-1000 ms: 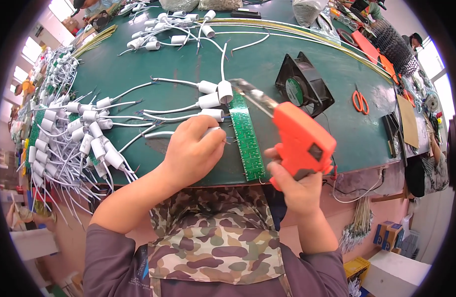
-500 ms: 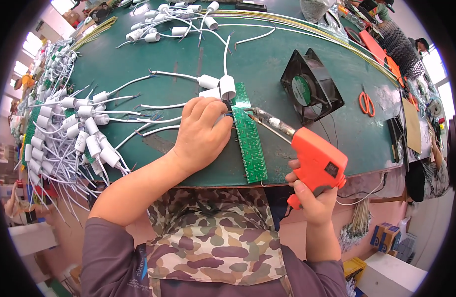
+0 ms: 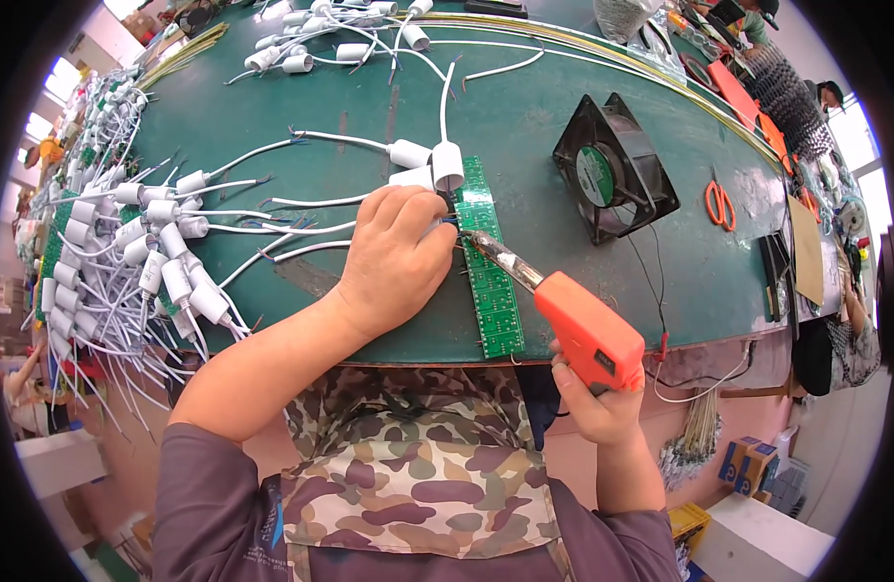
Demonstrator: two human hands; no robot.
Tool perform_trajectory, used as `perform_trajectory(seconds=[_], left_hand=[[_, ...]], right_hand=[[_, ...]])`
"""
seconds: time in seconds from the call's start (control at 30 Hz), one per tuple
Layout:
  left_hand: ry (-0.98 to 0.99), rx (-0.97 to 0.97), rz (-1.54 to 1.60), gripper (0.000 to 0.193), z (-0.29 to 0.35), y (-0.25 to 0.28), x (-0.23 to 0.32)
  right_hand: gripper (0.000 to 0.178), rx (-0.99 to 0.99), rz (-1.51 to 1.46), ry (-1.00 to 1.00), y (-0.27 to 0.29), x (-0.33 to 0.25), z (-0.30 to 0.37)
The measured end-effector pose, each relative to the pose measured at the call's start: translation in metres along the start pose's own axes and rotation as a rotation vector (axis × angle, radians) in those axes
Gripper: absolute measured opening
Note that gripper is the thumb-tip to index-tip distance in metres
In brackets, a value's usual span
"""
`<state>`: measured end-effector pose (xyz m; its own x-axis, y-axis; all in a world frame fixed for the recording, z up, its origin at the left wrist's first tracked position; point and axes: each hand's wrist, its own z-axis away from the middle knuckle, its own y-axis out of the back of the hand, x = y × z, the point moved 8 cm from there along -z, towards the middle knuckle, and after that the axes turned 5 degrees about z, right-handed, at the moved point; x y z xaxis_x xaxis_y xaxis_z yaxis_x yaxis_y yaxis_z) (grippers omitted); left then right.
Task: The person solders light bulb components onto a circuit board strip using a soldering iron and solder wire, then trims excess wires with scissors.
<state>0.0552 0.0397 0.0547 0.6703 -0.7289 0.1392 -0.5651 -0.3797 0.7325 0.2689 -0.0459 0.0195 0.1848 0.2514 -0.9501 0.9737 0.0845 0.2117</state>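
My right hand (image 3: 599, 400) is wrapped round an orange soldering gun (image 3: 588, 330). Its metal tip meets, or nearly meets, the left edge of a long green circuit board strip (image 3: 495, 301), close to my left fingers. My left hand (image 3: 394, 254) is closed at that same edge, pinching a white cylindrical part with thin wires, mostly hidden under the fingers. Just beyond the knuckles, a white cylindrical cap with a cable (image 3: 448, 167) stands against the board. Another white cap (image 3: 409, 153) lies to its left, its cable running leftward.
A big pile of white capped cables (image 3: 161, 242) covers the table's left side. More lie at the far edge. A black square fan (image 3: 617, 170) stands right of the board, with orange-handled scissors (image 3: 719, 206) farther right. Long yellow rods (image 3: 660, 73) run along the back.
My right hand has brought the soldering gun left and slightly down, so its tip is now at the board's left edge. My left hand has barely moved.
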Motion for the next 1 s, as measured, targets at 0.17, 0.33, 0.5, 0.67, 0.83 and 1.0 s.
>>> perform_trajectory(seconds=[0.17, 0.33, 0.5, 0.67, 0.83, 1.0], left_hand=[[0.001, 0.000, -0.002, 0.016, -0.001, 0.000, 0.000], [0.001, 0.007, 0.005, 0.015, -0.001, 0.000, -0.001], [0.004, 0.003, -0.001, 0.014, -0.001, 0.000, 0.000], [0.011, 0.006, -0.008, 0.014, -0.001, 0.001, 0.000], [0.010, 0.013, 0.000, 0.014, -0.001, 0.002, 0.000], [0.015, 0.012, -0.001, 0.014, 0.000, 0.002, 0.000]], right_hand=[[0.038, -0.015, 0.083, 0.021, 0.001, -0.007, -0.002], [0.038, -0.009, 0.140, 0.029, 0.002, -0.007, -0.002], [0.052, -0.019, 0.191, 0.075, 0.002, -0.005, 0.000], [0.043, -0.006, 0.185, 0.139, 0.002, -0.017, -0.003], [0.038, 0.012, 0.294, 0.150, 0.017, -0.014, 0.009], [0.043, -0.012, 0.238, 0.138, 0.017, -0.013, 0.009]])
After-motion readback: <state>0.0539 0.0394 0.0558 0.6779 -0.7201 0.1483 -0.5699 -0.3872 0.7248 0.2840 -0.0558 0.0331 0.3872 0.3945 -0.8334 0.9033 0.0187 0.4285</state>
